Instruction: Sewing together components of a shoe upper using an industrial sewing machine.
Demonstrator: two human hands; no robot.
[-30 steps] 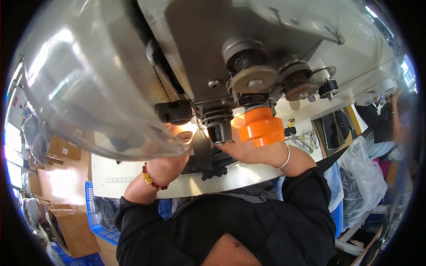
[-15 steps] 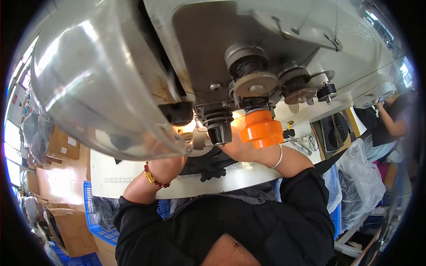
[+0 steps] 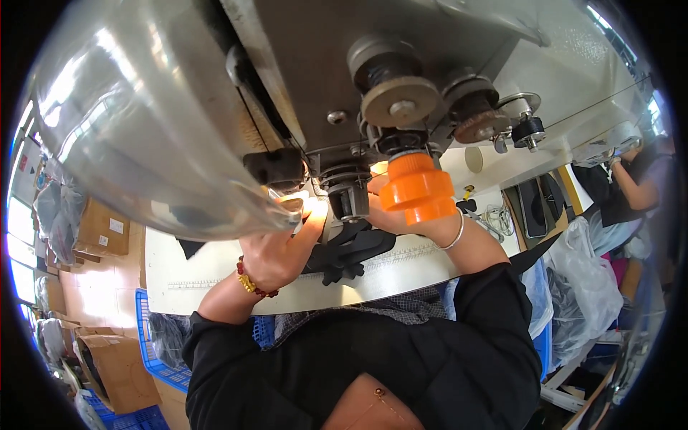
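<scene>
Below the head of a sewing machine [image 3: 315, 64], both my hands are close to the lit needle area. My left hand [image 3: 276, 259] is partly behind a clear plastic shield. One finger stretches toward the light, apart from the others, so the hand looks open. My right hand [image 3: 393, 218] lies right of the needle area, its fingers mostly hidden by an orange plastic knob [image 3: 417, 189] and the machine. Between my hands lies black fabric [image 3: 351, 252] with a ragged, notched near edge. Whether my right fingers grip it is hidden.
The clear shield [image 3: 143, 143] covers the upper left. A ruler strip [image 3: 401, 256] runs along the white table [image 3: 215, 265]. Scissors [image 3: 487, 228] and a coiled cord lie at right. Blue baskets [image 3: 147, 344], cartons and plastic bags stand around. Another person [image 3: 638, 186] works at far right.
The machine head, dials and orange knob sit slightly higher in view. My left hand shows more clearly beside the shield, its finger now in the light. The black fabric has shifted slightly.
</scene>
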